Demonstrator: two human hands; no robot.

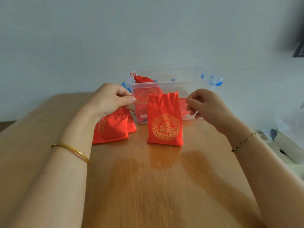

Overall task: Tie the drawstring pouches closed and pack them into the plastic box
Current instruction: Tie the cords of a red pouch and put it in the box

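Observation:
A red drawstring pouch with a gold round emblem hangs upright in front of me, its bottom at the wooden table. My left hand pinches the left drawstring and my right hand pinches the right one, both cords stretched sideways. The pouch's top is partly gathered. Behind it stands a clear plastic box with blue latches; a tied red pouch leans inside it at the left. More red pouches lie piled on the table under my left hand.
The wooden table stretches toward me. A pale wall rises right behind the box. Off the table's right edge lie white plastic bags and clutter. A dark object hangs at the upper right.

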